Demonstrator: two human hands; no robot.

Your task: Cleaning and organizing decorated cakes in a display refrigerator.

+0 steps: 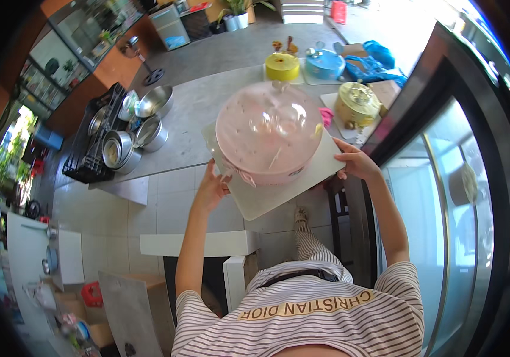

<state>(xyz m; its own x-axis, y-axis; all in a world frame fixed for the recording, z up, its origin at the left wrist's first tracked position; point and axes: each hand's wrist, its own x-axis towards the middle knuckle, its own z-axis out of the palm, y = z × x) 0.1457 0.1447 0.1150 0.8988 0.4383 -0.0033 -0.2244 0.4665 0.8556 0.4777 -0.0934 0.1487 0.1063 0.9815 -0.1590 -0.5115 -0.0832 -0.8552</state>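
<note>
A large round pink cake (270, 134) with small balls and glossy clear spheres on top sits on a pale square board (264, 203). My left hand (211, 187) grips the board's left edge, its fingertips partly hidden under it. On the opposite side, my right hand (356, 161) holds the board near its right corner, thumb on top. Both hands carry the board level with the near edge of the grey table (188, 134), and the cake hides part of the tabletop.
Yellow (282, 67), blue (325, 64) and pale yellow (356, 105) decorated cakes stand on boards at the table's far right, beside blue plastic bags (375, 62). Metal bowls (156, 101) and a black crate (86, 165) occupy its left end. A glass-doored display fridge (415, 214) is close on my right.
</note>
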